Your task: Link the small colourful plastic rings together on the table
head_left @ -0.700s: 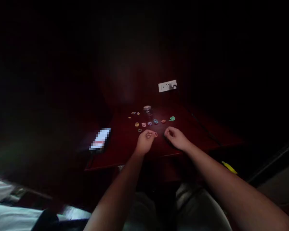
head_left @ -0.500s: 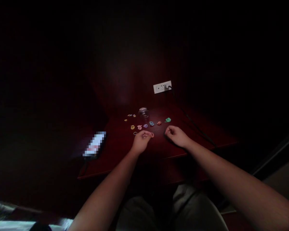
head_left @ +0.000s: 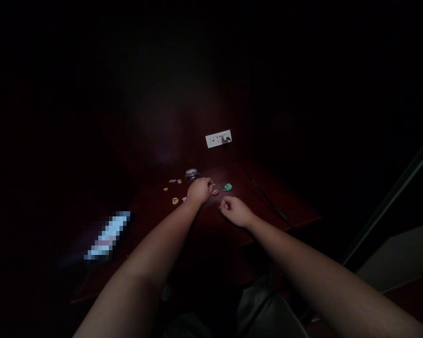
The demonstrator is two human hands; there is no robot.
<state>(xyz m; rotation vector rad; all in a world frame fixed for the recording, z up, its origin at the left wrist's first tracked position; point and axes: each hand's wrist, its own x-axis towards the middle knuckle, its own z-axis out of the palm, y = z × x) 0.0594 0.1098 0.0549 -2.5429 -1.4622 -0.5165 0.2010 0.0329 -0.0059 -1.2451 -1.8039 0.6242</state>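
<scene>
My left hand (head_left: pixel 200 189) reaches over the table, fingers pinched on a small orange-pink rubber band (head_left: pixel 214 185) that barely shows at the fingertips. Just below those fingertips lies a little pile of orange rubber bands (head_left: pixel 215 193). My right hand (head_left: pixel 235 211) rests closer to me with curled, closed fingers; whatever they may hold is hidden. A green pile (head_left: pixel 228 187) lies beyond it. Yellow bands (head_left: pixel 175 201) and a partly covered pink pile (head_left: pixel 184 199) lie left of my left wrist. The purple and blue piles are hidden behind my left hand.
A clear lidded jar (head_left: pixel 191 174) stands behind my left hand. Several loose bands (head_left: pixel 174 181) lie left of it. A lit phone (head_left: pixel 109 236) is at the table's left side. From the wall socket (head_left: pixel 218 139), a dark cable (head_left: pixel 255 186) runs across the right side.
My left hand has moved forward with the band, over the coloured piles to the orange one. My right hand stays closed near the front. The camera view has turned right.
</scene>
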